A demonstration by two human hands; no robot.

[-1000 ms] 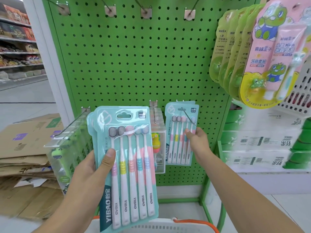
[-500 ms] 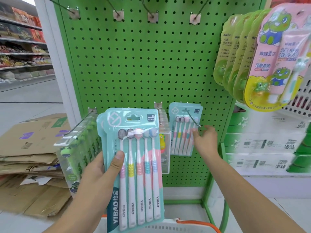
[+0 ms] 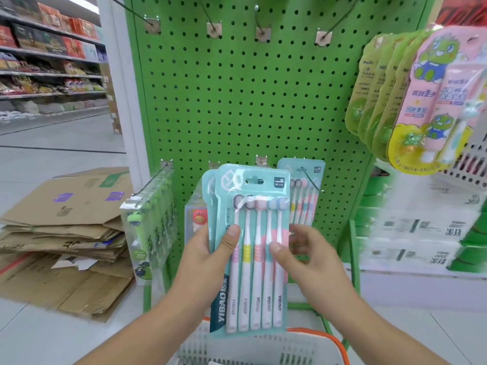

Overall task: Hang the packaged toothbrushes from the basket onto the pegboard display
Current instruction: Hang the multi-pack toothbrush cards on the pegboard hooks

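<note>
My left hand (image 3: 210, 251) grips a small stack of teal toothbrush packs (image 3: 253, 248), thumb on the front, held upright before the green pegboard (image 3: 250, 96). My right hand (image 3: 303, 256) takes the front pack at its right edge, thumb on the face and fingers behind. Another teal toothbrush pack (image 3: 307, 196) hangs on a lower hook of the pegboard, partly hidden behind the held stack. The white basket (image 3: 263, 346) with an orange handle sits below my hands.
Clear-boxed children's toothbrushes (image 3: 147, 219) hang on a lower left hook. Several bare hooks (image 3: 322, 35) jut from the top row. Green and pink toothpaste packs (image 3: 421, 101) hang at the right. Flattened cardboard (image 3: 66, 233) lies on the floor at left.
My right hand left the pack hanging on the hook and came back to the stack, taking hold of its front pack. The stack moved a little right.
</note>
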